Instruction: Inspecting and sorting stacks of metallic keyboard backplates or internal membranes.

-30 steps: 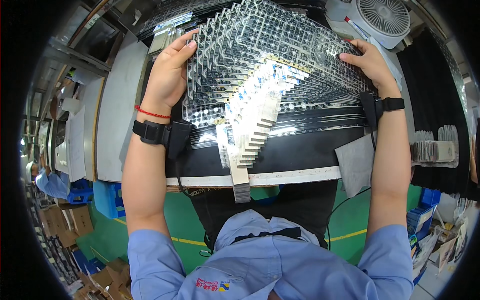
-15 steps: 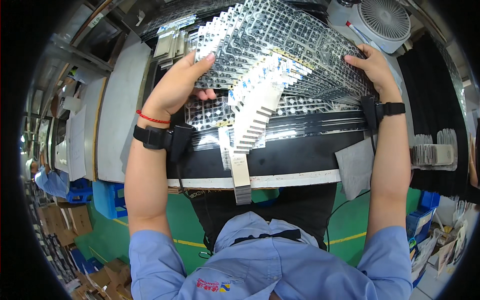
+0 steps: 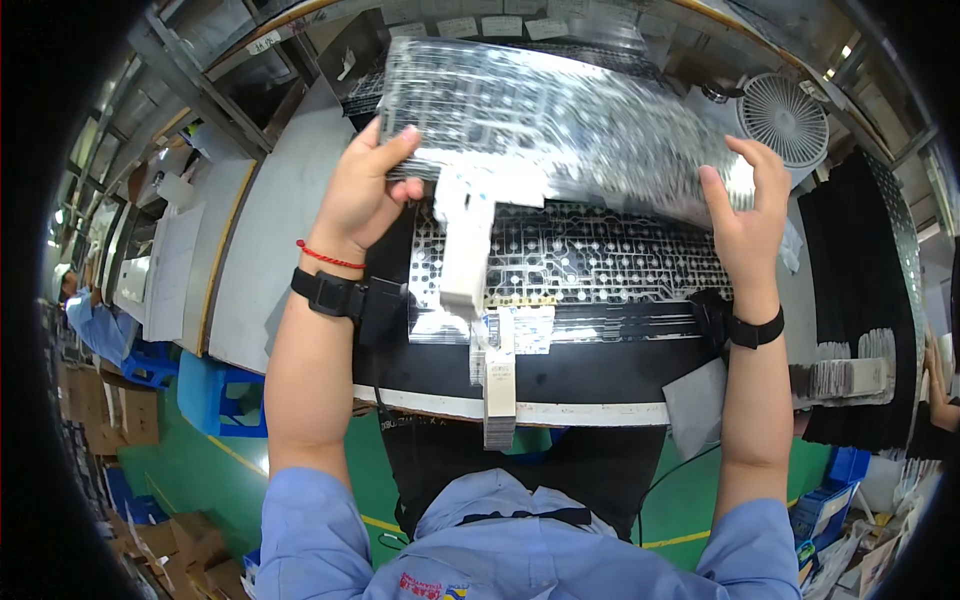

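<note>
- Both left hand [image 3: 370, 195] and right hand [image 3: 750, 225] have fingers [image 3: 766, 160] grasping a blurred patterned-sheet stack [image 3: 550, 115], raised, partly hiding another sheet stack [image 3: 610, 260] on the surface [image 3: 600, 414].
- Faint print marks a pale tab [image 3: 500, 392]; red lettering [image 3: 420, 587], the blue shirt [image 3: 530, 560].
- Contents of the blue bin [image 3: 848, 468] are unclear.

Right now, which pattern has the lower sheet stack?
Pale dots among black patches; the lower stack shows best in head view.
</note>
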### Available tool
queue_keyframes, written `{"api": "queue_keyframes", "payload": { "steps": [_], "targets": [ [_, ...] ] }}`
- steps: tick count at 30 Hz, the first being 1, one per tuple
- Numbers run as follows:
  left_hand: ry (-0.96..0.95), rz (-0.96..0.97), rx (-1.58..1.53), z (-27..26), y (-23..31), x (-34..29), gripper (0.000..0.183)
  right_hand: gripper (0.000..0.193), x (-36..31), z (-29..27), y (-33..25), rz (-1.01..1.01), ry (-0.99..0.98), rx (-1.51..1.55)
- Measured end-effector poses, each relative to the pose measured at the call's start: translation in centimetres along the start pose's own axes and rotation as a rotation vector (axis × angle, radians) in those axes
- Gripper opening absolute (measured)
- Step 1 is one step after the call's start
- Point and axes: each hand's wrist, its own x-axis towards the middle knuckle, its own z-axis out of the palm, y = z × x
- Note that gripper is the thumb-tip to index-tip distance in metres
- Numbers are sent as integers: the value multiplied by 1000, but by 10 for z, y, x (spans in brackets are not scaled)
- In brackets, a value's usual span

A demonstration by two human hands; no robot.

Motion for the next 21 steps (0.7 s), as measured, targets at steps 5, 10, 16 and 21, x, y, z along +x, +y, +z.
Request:
{"api": "queue_keyframes", "payload": {
  "steps": [5, 10, 16, 21],
  "targets": [
    [128, 159, -162, -42, 4, 16, 36, 30, -5, 7, 3, 135, -206, 177],
    [367, 446, -121, -45, 4, 23, 54, 37, -20, 17, 21, 175, -588, 290],
    [94, 368, -163, -43, 6, 12, 31, 41, -21, 21, 29, 253, -862, 337],
    [-216, 185, -125, -35, -1, 7, 30, 38, -21, 24, 27, 291, -806, 381]
  ]
}}
